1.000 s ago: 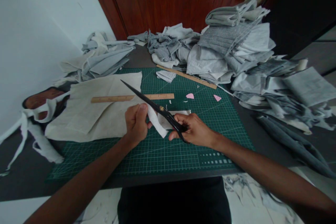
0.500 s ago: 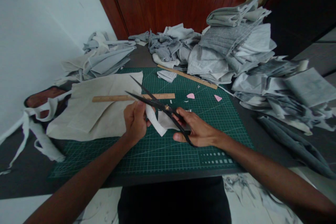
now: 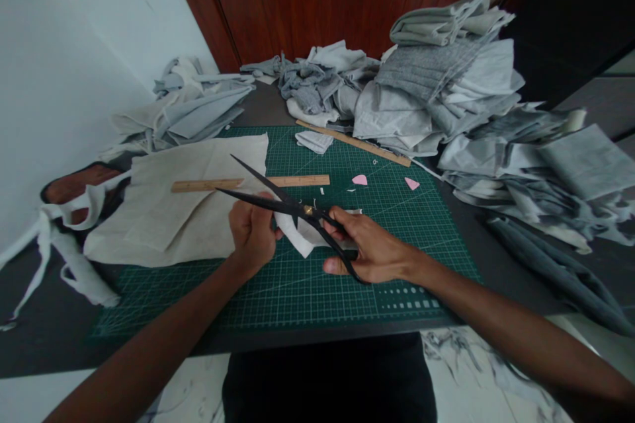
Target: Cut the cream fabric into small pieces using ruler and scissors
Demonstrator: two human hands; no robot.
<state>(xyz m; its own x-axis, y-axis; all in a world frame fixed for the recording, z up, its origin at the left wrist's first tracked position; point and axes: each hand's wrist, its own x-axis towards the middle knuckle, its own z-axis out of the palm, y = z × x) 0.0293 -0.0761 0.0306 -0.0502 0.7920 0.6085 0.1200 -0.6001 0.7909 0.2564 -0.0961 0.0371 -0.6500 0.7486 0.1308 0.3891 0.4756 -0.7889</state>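
My right hand [image 3: 367,248] is wrapped round the handles of black scissors [image 3: 308,210], whose long blades stand apart and point to the upper left. Closed on a small off-white piece of fabric [image 3: 294,235], my left hand [image 3: 254,228] is just below the lower blade, and part of the piece is hidden by fingers and scissors. Its curled end hangs between the two hands. Beneath the scissors more pale fabric shows, partly covered by my right hand. Left of my hands lies a large cream cloth [image 3: 143,211] with a wooden ruler [image 3: 302,180] across it.
A green cutting mat [image 3: 307,297] covers the table's middle. Two pink chalk pieces [image 3: 360,180] and a second wooden ruler [image 3: 354,143] lie on it. Tall piles of grey fabric [image 3: 426,79] stand at the back right, with another fabric pile [image 3: 198,112] at the back left.
The scissors have shifted left and slightly down, their blades now passing over my left hand and opened a little wider. My left hand keeps the fabric in almost the same place.
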